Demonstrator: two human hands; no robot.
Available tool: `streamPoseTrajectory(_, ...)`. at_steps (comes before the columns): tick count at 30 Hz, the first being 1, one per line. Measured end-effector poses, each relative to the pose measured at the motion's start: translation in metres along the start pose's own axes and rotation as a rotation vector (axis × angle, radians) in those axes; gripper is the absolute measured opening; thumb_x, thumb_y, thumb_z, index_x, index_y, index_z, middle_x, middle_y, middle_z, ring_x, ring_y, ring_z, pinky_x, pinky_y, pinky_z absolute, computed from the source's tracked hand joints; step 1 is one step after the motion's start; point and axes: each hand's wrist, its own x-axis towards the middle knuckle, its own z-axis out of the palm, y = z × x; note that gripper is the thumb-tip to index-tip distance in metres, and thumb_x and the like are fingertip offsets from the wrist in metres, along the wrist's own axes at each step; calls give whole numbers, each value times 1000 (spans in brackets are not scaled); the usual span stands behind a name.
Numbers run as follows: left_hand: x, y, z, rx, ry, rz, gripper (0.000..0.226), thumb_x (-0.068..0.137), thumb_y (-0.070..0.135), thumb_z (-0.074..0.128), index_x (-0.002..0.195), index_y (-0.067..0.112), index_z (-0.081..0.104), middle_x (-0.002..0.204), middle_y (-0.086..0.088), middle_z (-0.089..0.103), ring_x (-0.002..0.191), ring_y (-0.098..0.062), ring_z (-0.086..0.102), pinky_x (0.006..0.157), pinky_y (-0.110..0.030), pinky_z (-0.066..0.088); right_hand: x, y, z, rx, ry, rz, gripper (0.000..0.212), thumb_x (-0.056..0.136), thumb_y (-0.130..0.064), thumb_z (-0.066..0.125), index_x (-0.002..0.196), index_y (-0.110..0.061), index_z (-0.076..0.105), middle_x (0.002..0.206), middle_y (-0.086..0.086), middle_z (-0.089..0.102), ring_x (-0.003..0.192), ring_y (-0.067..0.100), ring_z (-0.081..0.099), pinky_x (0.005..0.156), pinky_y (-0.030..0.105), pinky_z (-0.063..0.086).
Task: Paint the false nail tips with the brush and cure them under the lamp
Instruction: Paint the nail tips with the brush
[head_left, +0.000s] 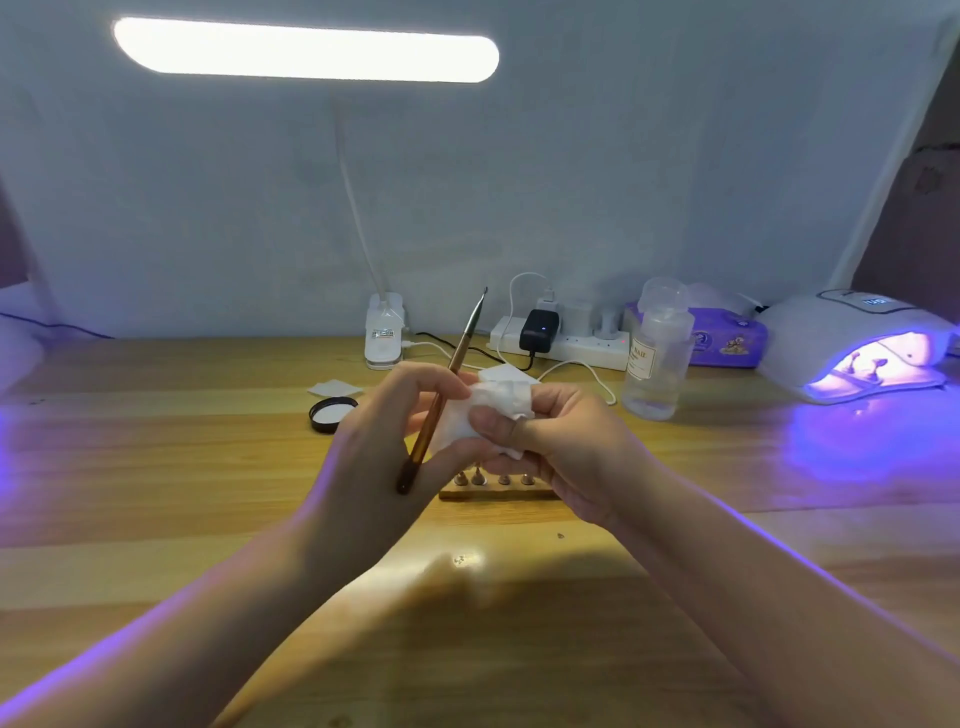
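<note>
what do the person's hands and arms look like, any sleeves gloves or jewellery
Both forearms are bare right up to the bottom edge of the picture, with no sleeves in view. The left hand and the right hand wear no gloves, and no rings, watch or bracelets show. The one thumbnail that shows on the right hand looks short and unpainted. A violet glow edges both forearms.

Two hands, the left hand (374, 441) and the right hand (561, 447), are showing above one wooden desk (156, 467). One brush (447, 384) and one white wipe (493, 410) are sitting between them. One stand (496, 491) is showing four pegs, possibly more behind the hands. One curing lamp (852, 348), one clear bottle (657, 353), one black lid (332, 413), one power strip (561, 343) and one purple tissue pack (727, 338) are standing behind.
</note>
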Motion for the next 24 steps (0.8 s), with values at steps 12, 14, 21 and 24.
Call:
streamPoseTrajectory(12,2,4,-5,265,35,-18,25,79,3,77,91,8,55,65,21,42,61,12,51,55,-1,35,0,2,-2,-370,88,-136,4,83,-12,72,85,-14,74,77,8,75,69,20,73,62,25,59)
streamPoseTrajectory(14,1,4,-5,287,37,-14,22,78,0,77,88,5,58,63,25,39,61,15,50,55,1,33,1,4,-3,-334,109,-108,6,81,-5,73,84,-10,75,76,10,74,65,20,72,57,23,57)
streamPoseTrajectory(21,2,3,-5,301,64,-39,24,80,3,76,86,14,55,61,20,43,59,4,50,54,-4,35,4,7,-7,-496,225,-130,29,71,-28,83,78,-4,69,62,10,69,48,12,60,46,23,49)
streamPoseTrajectory(24,4,2,-8,271,94,-42,29,81,7,76,88,20,51,66,17,50,61,3,52,55,-5,37,3,5,-8,-688,285,-211,50,59,-52,79,77,-8,65,62,3,68,50,10,59,49,26,49)
